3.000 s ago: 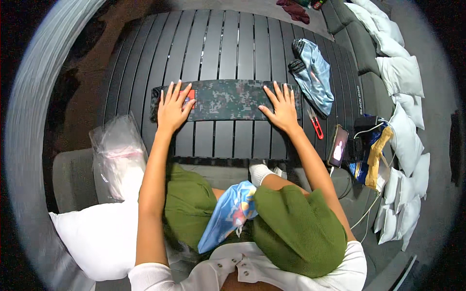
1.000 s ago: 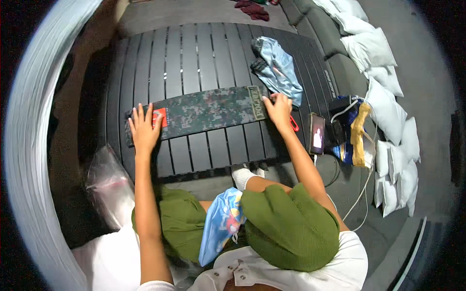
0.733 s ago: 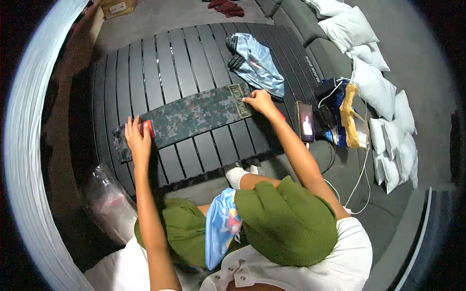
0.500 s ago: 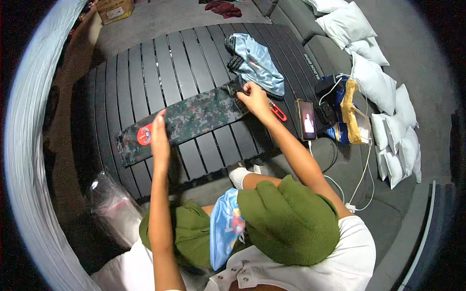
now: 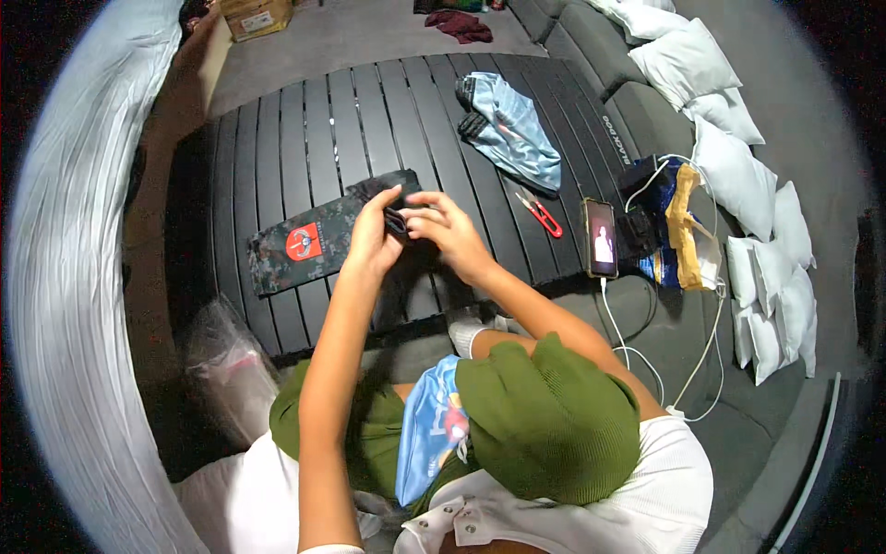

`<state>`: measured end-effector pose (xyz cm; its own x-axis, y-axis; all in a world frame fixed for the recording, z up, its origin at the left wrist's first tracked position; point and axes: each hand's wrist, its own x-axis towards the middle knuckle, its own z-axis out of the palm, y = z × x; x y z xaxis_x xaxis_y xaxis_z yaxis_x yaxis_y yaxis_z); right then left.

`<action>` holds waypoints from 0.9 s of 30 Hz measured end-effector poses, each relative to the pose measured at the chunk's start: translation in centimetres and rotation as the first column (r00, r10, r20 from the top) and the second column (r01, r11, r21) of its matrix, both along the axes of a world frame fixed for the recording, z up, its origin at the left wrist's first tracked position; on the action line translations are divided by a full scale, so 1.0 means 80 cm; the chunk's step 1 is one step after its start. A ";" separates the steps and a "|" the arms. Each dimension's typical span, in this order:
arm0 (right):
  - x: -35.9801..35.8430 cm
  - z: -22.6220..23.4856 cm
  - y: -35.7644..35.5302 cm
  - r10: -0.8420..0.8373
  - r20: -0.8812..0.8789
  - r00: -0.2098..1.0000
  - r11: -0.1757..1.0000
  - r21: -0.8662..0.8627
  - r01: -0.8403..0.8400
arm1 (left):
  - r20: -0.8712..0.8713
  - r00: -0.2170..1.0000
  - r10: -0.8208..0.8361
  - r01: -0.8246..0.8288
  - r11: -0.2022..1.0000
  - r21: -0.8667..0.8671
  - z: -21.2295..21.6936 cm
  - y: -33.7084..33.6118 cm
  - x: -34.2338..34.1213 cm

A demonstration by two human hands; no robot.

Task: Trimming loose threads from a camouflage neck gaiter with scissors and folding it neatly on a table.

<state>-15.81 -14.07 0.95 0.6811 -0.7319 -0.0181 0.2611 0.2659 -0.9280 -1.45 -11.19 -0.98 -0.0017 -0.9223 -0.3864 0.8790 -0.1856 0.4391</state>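
Observation:
A camouflage cloth strip [image 5: 338,236] with a red emblem near its left end lies slantwise on the black slatted table [image 5: 305,138]. Its right end is folded or rolled up, dark and bunched between my hands. My left hand [image 5: 374,233] is closed on that bunched end, thumb upward. Curled fingers of my right hand [image 5: 448,231] meet the same end from the right; their exact grip is partly hidden. Red-handled thread snips [image 5: 543,217] lie on the table to the right. Beyond them sits a bunched light blue cloth [image 5: 512,129] with black trim.
A lit phone [image 5: 601,238] with a white cable rests at the table's right edge, beside a yellow-and-blue bag [image 5: 683,222]. White pillows [image 5: 697,65] line the sofa. Another blue cloth [image 5: 429,429] lies on my lap. Clear plastic packaging [image 5: 231,369] is at the lower left.
The strip's right end, flat and held by my right hand before, is now gathered inward, leaving the strip shorter. Both hands have come together at it; my left hand left the emblem end.

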 end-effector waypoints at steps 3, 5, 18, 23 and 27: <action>-0.034 -0.012 0.008 -0.035 0.210 0.977 0.985 0.173 -0.002 | -0.025 0.992 0.124 -0.121 0.989 0.090 0.051 -0.012 -0.008; -0.051 -0.030 -0.004 0.151 0.138 0.979 0.944 0.273 -0.184 | -0.010 0.996 0.088 -0.088 0.996 0.006 0.078 -0.029 -0.001; -0.026 0.047 -0.062 0.050 0.798 0.601 0.791 0.335 -0.511 | 0.066 0.995 -0.076 0.095 0.919 -0.383 0.290 0.041 0.022; -0.066 0.055 -0.114 -0.204 0.754 0.624 0.825 0.475 -0.305 | -0.018 1.000 -0.004 -0.003 0.930 -0.368 0.236 0.101 0.077; -0.080 0.017 -0.131 -0.172 0.782 0.599 0.830 0.442 -0.339 | 0.026 0.981 0.192 -0.188 0.975 -0.116 0.129 0.127 0.126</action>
<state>-22.17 -24.52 2.31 0.6693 -0.7153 0.2010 0.7394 0.6678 -0.0855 8.62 -1.01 9.33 0.1903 -0.9420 -0.2762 0.8762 0.0361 0.4806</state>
